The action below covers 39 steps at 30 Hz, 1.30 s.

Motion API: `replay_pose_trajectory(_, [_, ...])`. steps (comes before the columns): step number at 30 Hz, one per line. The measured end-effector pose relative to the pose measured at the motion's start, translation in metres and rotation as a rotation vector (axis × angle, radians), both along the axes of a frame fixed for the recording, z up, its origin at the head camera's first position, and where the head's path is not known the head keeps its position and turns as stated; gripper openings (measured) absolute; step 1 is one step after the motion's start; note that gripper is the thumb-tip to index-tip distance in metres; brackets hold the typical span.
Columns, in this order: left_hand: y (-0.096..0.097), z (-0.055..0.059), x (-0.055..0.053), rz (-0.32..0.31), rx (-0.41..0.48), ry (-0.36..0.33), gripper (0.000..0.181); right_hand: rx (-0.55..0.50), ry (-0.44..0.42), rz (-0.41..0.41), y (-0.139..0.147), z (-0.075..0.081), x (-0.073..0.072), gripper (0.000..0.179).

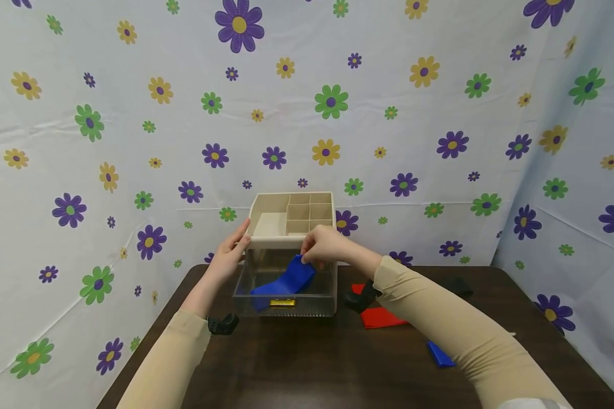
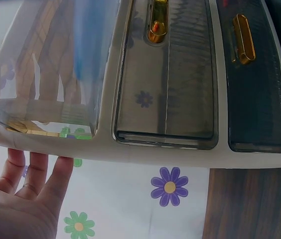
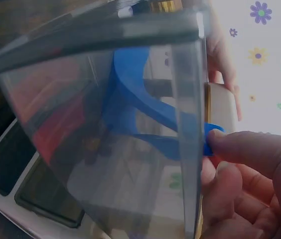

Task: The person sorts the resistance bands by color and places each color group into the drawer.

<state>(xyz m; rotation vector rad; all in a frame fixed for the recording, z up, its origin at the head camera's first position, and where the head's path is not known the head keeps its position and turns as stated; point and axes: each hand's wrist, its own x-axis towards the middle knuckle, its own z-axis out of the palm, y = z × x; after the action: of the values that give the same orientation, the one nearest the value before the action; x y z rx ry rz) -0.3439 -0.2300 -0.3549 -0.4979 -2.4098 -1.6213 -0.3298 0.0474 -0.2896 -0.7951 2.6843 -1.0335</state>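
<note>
A cream desk organizer [image 1: 268,225] with smoky clear drawers stands on the table. Its top drawer [image 1: 312,307] is pulled out and has a small gold handle [image 1: 282,303]. Inside lies a flat blue band [image 1: 281,286], one end raised toward the back of the drawer. My right hand [image 1: 326,244] pinches that raised end between thumb and fingers. In the right wrist view the blue band [image 3: 130,97] shows looped through the clear drawer wall. My left hand [image 1: 228,254] rests against the organizer's left side near its upper front corner; the left wrist view shows its fingertips [image 2: 63,164] touching the cream frame.
On the dark table [image 1: 297,363], a folded red band [image 1: 381,318] lies right of the organizer. A blue folded piece [image 1: 441,355] is nearer the front, partly under the right forearm, and a dark piece [image 1: 459,286] lies farther back. A flowered curtain [image 1: 286,130] hangs behind.
</note>
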Motion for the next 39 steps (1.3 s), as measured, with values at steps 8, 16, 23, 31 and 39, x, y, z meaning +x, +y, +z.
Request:
replay_pose_trajectory(8, [0.0, -0.001, 0.001, -0.008, 0.004, 0.01, 0.052, 0.026, 0.027, -0.016, 0.007, 0.0, 0.005, 0.007])
replay_pose_trajectory(16, [0.002, 0.005, 0.006, -0.011, 0.001, 0.005, 0.052, 0.008, 0.04, -0.018, 0.014, 0.0, 0.006, 0.006])
replay_pose_trajectory(23, [0.012, 0.025, 0.028, -0.016, -0.016, -0.007, 0.051, -0.037, 0.034, -0.019, 0.028, 0.007, 0.007, 0.006])
replay_pose_trajectory(31, [0.006, 0.013, 0.015, -0.004, -0.02, 0.005, 0.051, -0.097, 0.012, -0.001, 0.056, 0.016, 0.017, 0.007])
replay_pose_trajectory(39, [-0.001, -0.001, 0.002, -0.011, -0.026, 0.024, 0.053, -0.137, -0.091, -0.056, 0.101, 0.012, 0.029, 0.018])
